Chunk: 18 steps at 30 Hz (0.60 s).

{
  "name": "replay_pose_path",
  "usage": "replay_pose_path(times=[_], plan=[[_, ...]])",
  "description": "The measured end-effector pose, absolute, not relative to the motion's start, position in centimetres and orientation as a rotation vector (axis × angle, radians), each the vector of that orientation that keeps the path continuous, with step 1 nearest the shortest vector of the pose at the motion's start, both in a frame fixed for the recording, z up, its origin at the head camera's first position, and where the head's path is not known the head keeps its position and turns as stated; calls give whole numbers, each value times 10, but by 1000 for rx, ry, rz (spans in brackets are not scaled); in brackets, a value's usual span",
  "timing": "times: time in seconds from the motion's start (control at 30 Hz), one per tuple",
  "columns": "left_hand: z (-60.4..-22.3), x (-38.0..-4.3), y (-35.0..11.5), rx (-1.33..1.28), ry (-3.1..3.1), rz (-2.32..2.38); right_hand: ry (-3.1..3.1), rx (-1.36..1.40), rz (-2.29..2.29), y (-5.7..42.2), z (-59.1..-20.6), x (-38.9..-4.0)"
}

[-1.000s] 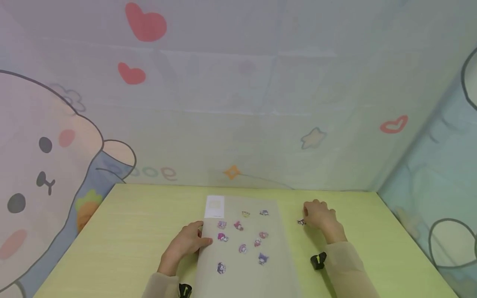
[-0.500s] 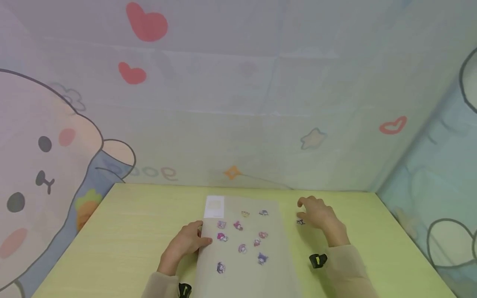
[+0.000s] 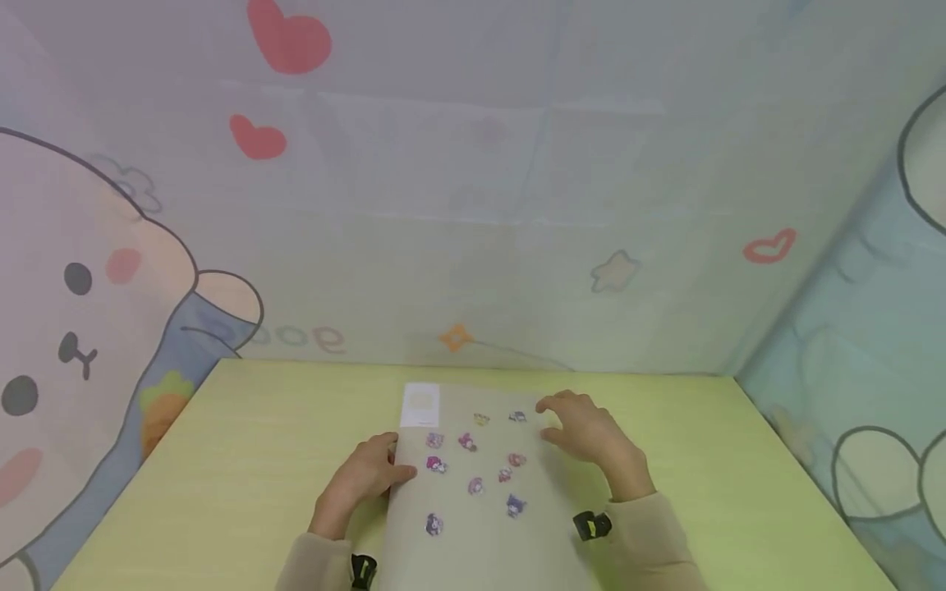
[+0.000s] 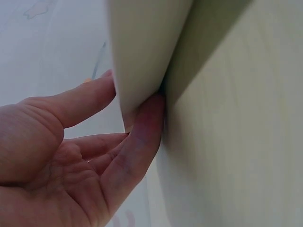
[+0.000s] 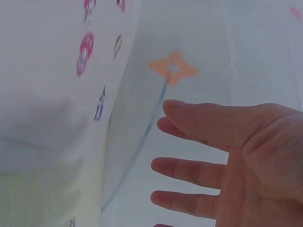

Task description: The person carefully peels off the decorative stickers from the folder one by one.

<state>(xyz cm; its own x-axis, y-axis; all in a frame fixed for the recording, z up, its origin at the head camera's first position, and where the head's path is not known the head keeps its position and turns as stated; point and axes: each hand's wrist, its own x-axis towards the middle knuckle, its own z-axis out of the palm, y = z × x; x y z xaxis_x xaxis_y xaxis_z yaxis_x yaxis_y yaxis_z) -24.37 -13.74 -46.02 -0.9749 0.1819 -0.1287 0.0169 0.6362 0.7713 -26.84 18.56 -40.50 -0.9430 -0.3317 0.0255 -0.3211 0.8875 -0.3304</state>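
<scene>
A flat beige board (image 3: 484, 558) dotted with small cartoon stickers (image 3: 516, 506) lies in the middle of the table, a white rectangle (image 3: 420, 406) at its top left corner. My left hand (image 3: 367, 472) grips its left edge; the left wrist view has the thumb on one face of the board (image 4: 142, 52) and fingers (image 4: 137, 142) bent behind it. At the upper right edge of the board, my right hand (image 3: 587, 431) hovers with thumb and fingers apart. Nothing shows between the fingers of the right hand (image 5: 227, 156) in the right wrist view.
The pale yellow table (image 3: 244, 492) extends on both sides of the board. Behind it hangs a printed cloth backdrop (image 3: 473, 205) with hearts and a large cartoon animal (image 3: 111, 328). Black wrist devices (image 3: 592, 525) sit near both sleeves.
My right hand has moved left from the table to the board's upper right edge. The small sticker by its fingertips on the table no longer shows. My left hand keeps its grip.
</scene>
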Motion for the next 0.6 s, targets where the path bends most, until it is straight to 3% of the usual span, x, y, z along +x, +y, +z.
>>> replay_pose_path(times=[0.6], plan=[[-458, -244, -137, 158, 2633, 1293, 2976, -653, -402, 142, -418, -239]])
